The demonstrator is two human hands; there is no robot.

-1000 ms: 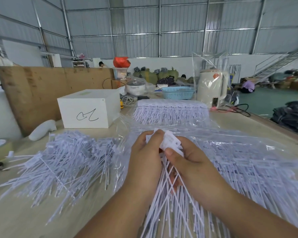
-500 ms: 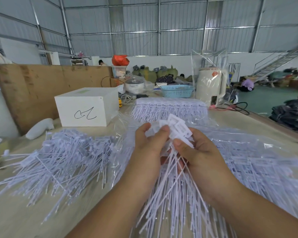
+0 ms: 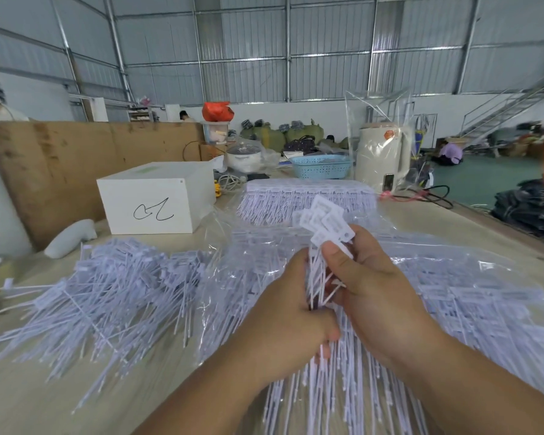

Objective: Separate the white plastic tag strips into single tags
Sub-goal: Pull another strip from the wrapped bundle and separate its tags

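bunch of white plastic tags (image 3: 324,221) held upright above the table, flat heads fanned on top, thin tails hanging down, loose single tags (image 3: 107,290) heaped at left, uncut tag strips (image 3: 308,196) stacked behind

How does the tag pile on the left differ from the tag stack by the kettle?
The left pile is loose, with tags crossing at all angles; the far stack is neat, heads aligned in rows. The left pile lies on the bare table; the far stack rests on clear plastic. Both are white tags.
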